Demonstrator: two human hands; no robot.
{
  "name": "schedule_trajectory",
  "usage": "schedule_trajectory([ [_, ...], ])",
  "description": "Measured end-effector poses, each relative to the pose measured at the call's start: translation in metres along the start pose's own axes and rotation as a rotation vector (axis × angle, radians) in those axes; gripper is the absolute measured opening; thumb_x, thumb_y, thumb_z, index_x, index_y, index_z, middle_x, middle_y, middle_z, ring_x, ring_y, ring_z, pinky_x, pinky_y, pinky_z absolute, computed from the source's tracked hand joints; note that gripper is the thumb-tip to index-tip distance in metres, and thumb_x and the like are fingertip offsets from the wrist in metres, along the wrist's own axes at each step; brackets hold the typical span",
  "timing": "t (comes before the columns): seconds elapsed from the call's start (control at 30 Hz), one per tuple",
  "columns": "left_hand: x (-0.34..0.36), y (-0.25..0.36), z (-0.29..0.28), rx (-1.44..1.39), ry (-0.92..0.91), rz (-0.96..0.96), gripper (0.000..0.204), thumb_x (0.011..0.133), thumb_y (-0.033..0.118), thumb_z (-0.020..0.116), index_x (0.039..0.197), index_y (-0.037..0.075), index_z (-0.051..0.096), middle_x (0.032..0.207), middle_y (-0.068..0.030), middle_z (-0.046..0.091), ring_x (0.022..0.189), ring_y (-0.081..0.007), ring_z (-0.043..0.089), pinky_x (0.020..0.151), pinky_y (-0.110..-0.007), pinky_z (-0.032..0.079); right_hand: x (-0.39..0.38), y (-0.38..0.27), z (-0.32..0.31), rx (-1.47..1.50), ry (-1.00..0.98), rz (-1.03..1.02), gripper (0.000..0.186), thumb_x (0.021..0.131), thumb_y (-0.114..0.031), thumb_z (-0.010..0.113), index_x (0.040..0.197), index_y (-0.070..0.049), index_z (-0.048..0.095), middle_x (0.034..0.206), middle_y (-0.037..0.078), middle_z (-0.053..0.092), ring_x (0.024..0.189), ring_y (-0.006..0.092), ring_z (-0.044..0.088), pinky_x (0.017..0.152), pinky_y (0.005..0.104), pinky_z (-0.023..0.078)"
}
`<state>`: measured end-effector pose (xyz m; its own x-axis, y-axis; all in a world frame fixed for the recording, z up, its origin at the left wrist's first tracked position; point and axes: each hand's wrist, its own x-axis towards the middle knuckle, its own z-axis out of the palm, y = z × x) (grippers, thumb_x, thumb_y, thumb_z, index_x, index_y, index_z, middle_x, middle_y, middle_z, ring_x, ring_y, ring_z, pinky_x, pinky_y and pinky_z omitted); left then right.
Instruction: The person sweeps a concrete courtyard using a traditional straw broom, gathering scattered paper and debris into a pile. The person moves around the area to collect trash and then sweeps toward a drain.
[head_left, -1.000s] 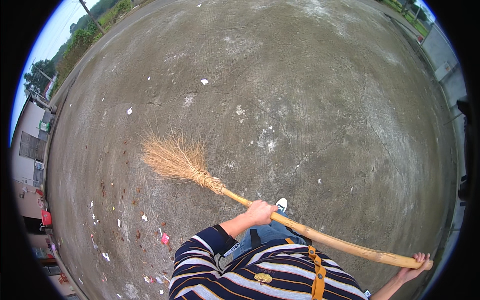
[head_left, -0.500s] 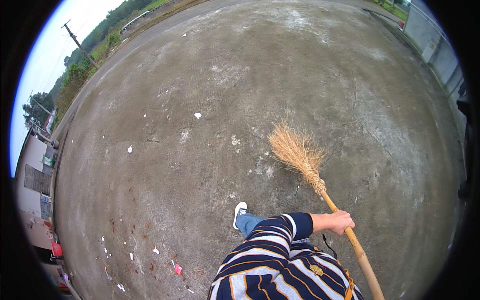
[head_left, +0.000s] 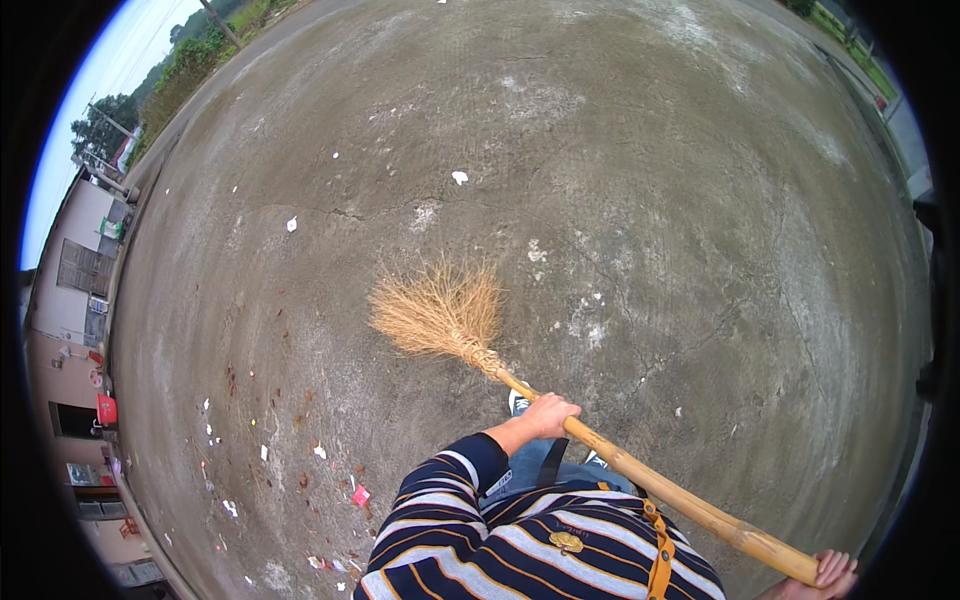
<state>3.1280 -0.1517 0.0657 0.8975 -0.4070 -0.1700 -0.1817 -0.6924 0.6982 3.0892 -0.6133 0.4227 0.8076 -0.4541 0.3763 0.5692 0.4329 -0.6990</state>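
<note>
Near the feet, a dark-and-white shoe [head_left: 518,402] is showing. Leftward, a small pink packet [head_left: 361,495] and white scraps [head_left: 320,452] are littering the grey concrete ground [head_left: 650,250]; farther, a red plastic basin [head_left: 106,409] is standing beside a pale building [head_left: 60,357]. Right fingers [head_left: 833,568] are grasping the handle end of a straw-coloured twig broom [head_left: 640,473]; left fingers [head_left: 562,408] are clenching near its binding [head_left: 480,357], bristles [head_left: 440,310] fanning beyond.

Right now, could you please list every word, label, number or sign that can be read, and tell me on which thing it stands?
None can be read with certainty.
Striped shirt: thin lettering above the gold emblem, too small and blurred.
Pale patch by the left sleeve: dark marks, too blurred to call letters.
Pink litter: too small to tell.
Broom handle: none visible.
</note>
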Motion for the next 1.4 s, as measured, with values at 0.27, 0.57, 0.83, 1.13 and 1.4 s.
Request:
schedule_trajectory([
  [0.27, -0.236, -0.153, -0.089, 0.063, -0.134, -0.835, 0.022, 0.073, 0.017, 0.061, 0.094, 0.016, 0.067, 0.093, -0.0115, 0.067, 0.094, -0.0332, 0.062, 0.082, -0.045, 0.050, -0.070, 0.297, 0.105, -0.171, 0.172, 0.749, 0.019, 0.093, -0.026, 0.056, 0.084, -0.013, 0.045, 0.068, -0.002, 0.044, 0.065, 0.0096, 0.044, 0.068, 0.0286, 0.043],
  [0.57, -0.344, -0.082, -0.026, 0.076, 0.426, -1.175, 0.008, 0.072, 0.018, 0.062, 0.078, 0.013, 0.061, 0.079, -0.0114, 0.066, 0.085, -0.0331, 0.062, 0.077, -0.047, 0.045, -0.075, 0.393, 0.214, -0.226, -0.173, 1.219, 0.017, 0.088, -0.025, 0.063, 0.091, -0.011, 0.055, 0.081, 0.003, 0.059, 0.079, 0.0175, 0.058, 0.078, 0.0359, 0.050],
  [0.83, -0.318, 0.013, 0.038, -0.232, 0.875, -1.343, 0.012, 0.072, 0.012, 0.059, 0.083, 0.009, 0.055, 0.080, -0.0156, 0.063, 0.084, -0.0376, 0.060, 0.072, -0.048, 0.045, -0.101, 0.464, 0.412, 0.267, -1.025, 1.331, 0.013, 0.092, -0.016, 0.054, 0.090, -0.013, 0.042, 0.070, -0.003, 0.039, 0.067, 0.0090, 0.044, 0.074, 0.0296, 0.045],
  [1.13, -0.243, 0.124, 0.182, -0.634, 1.349, -2.025, 0.015, 0.073, 0.009, 0.061, 0.086, 0.009, 0.053, 0.083, -0.0154, 0.063, 0.086, -0.0373, 0.060, 0.074, -0.046, 0.046, -0.302, 0.362, 0.500, 0.466, -1.902, 1.622, 0.024, 0.086, -0.020, 0.058, 0.091, -0.013, 0.035, 0.064, 0.000, 0.043, 0.061, 0.0134, 0.048, 0.074, 0.0341, 0.047],
  [1.4, -0.240, 0.113, 0.228, -0.547, 1.774, -2.228, 0.016, 0.068, 0.002, 0.063, 0.076, 0.007, 0.051, 0.076, -0.0160, 0.059, 0.081, -0.0387, 0.056, 0.072, -0.047, 0.044, -0.440, 0.304, 0.476, 0.670, -2.335, 1.782, 0.034, 0.082, -0.026, 0.066, 0.091, -0.012, 0.036, 0.068, 0.004, 0.050, 0.069, 0.0181, 0.054, 0.084, 0.0419, 0.046],
])
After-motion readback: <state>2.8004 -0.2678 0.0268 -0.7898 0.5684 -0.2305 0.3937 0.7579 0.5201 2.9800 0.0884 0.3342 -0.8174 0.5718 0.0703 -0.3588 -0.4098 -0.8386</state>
